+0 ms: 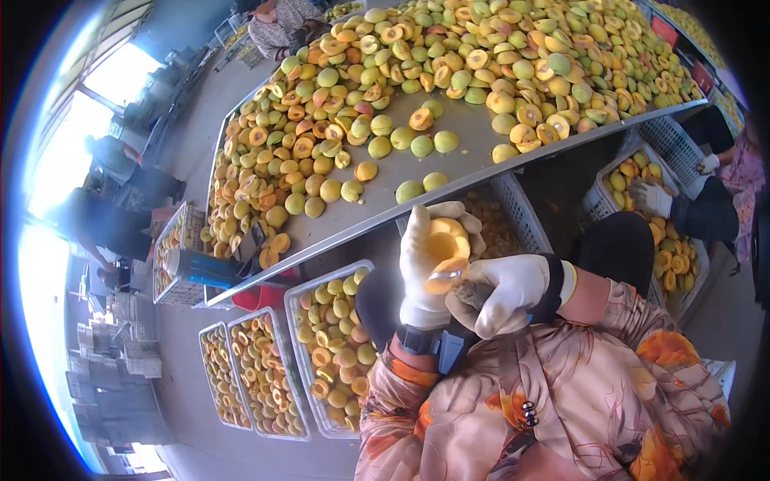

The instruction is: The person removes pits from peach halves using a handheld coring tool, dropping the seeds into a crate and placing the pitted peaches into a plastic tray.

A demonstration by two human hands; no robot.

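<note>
My left hand (417,260), in a white glove, is raised in front of my chest with its fingers curled round a halved yellow peach (447,239). A second cut piece of peach (446,276) shows just below it, with a bright metallic glint on its face. Close beside it, my gloved right hand (512,297) is closed, its darkened fingertips pointing at the fruit. What those fingers grip is hidden. Beyond both hands, a metal table (365,228) bears a big heap of whole and halved peaches (481,72).
Crates of peaches (261,377) stand on the floor at left. Under the table edge is a crate of pits (493,220). A blue cylindrical bottle (200,266) sits at the table's left corner. At right a co-worker's gloved hand (651,197) reaches over a peach crate (601,192).
</note>
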